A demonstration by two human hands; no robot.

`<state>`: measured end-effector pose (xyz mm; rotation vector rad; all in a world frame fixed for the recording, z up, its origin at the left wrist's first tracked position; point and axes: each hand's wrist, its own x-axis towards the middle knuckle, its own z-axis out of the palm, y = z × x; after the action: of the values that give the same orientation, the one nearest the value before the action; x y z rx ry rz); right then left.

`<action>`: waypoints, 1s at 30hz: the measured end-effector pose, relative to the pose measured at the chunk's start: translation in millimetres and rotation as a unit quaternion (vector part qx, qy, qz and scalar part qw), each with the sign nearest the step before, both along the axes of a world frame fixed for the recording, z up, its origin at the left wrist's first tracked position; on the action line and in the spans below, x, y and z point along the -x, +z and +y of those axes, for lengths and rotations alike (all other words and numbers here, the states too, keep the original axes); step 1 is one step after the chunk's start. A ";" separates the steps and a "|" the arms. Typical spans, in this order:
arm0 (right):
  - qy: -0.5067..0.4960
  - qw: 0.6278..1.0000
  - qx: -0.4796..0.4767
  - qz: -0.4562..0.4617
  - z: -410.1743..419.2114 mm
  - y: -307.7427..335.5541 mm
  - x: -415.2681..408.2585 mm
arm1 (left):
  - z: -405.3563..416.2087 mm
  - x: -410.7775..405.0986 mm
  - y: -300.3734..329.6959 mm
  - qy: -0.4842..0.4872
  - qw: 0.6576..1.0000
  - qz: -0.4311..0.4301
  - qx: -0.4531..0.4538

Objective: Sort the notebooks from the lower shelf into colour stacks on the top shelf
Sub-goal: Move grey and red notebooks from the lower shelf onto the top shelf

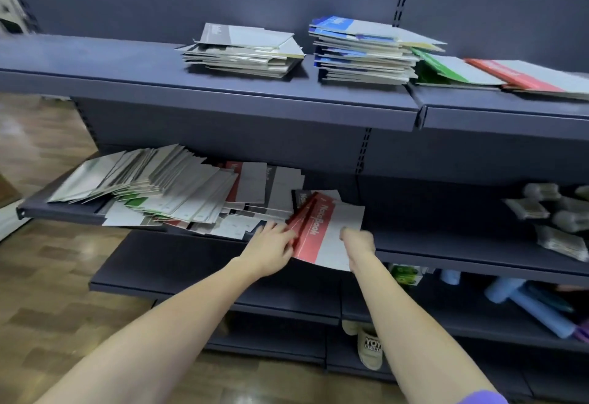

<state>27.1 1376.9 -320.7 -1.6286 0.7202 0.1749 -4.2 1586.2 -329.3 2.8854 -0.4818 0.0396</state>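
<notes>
A: Where is the red notebook [322,231] right now?

B: At the near edge of the lower shelf [57,210], jutting out past the lip, tilted, with both hands on it. The right hand [358,241] has its fingers curled round the white right side. The left hand [274,242] touches the red spine edge; its fingers lie fairly straight, and I cannot tell whether they pinch it or only press.

A: And the rest of the lower shelf?

B: A loose pile of notebooks [165,186] fans out to the left, several overhanging the near edge. To the right of the red one the shelf surface is bare up to some wrapped packets [554,221] at far right.

A: What about the top shelf [223,87]?

B: A grey stack [245,51] sits mid-shelf, a blue stack [363,49] just right of it, then a green notebook [446,70] leaning on the blue stack, and a red stack [535,80] overlapping the green one's right edge. The left stretch of that shelf is open, and a strip along its near edge stays bare
</notes>
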 end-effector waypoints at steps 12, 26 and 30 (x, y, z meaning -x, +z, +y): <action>-0.052 0.997 -0.054 -0.036 15.5 -5.9 53.9 | 13.2 9.6 -5.3 0.006 0.995 0.063 0.074; 0.058 0.991 -0.106 -0.065 18.1 -27.5 142.0 | 18.1 31.9 -5.8 0.059 0.865 0.350 0.355; 0.076 0.989 -0.112 -0.057 1.2 -18.1 162.2 | 4.8 52.5 5.9 0.050 0.821 0.343 0.453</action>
<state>-135.1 1378.2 -338.7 -1.4659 0.4714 0.2611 -56.7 1591.0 -323.4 1.7921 -0.0984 -0.5712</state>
